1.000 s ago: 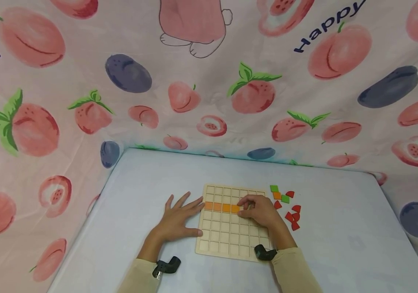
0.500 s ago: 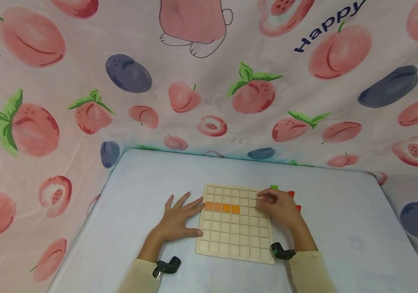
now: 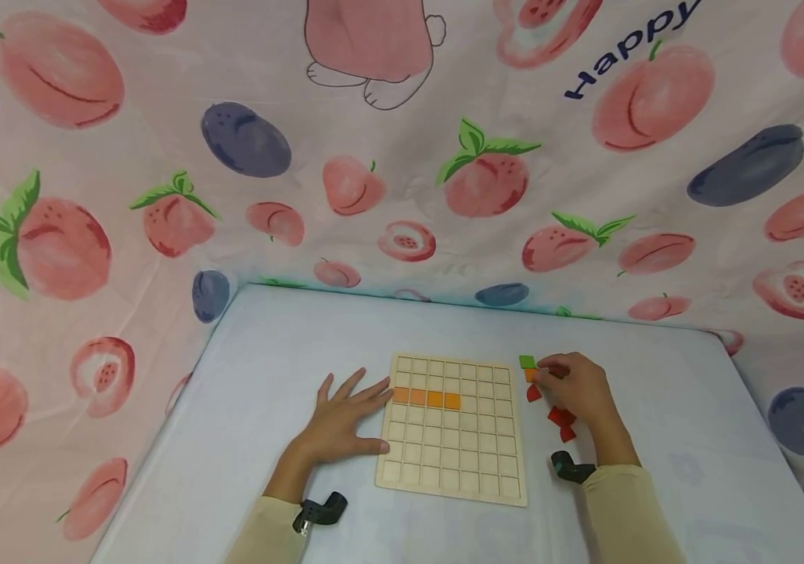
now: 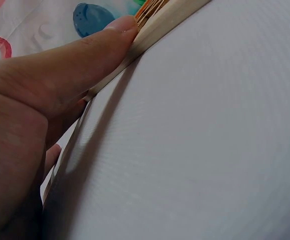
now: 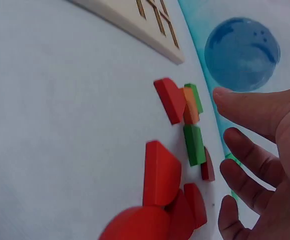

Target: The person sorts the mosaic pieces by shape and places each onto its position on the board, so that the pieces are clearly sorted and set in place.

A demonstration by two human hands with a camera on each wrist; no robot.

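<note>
Lying between left hand (image 3: 338, 427) and right hand (image 3: 580, 388), a gridded board (image 3: 433, 435) holds a row of orange tiles (image 3: 435, 399) running lengthwise from one toward the other; left fingers (image 3: 376, 403), spread, touch the board's edge; right fingers (image 5: 254, 156), parted, hover near a green square (image 3: 527, 362); beyond them, cloth (image 3: 402, 149) reads "Happy".

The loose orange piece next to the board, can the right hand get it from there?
Probably yes. The right hand looks empty and is close to the loose orange piece, and nothing seems to lie on top. A red piece and green pieces sit close by, so it might bump them.
</note>
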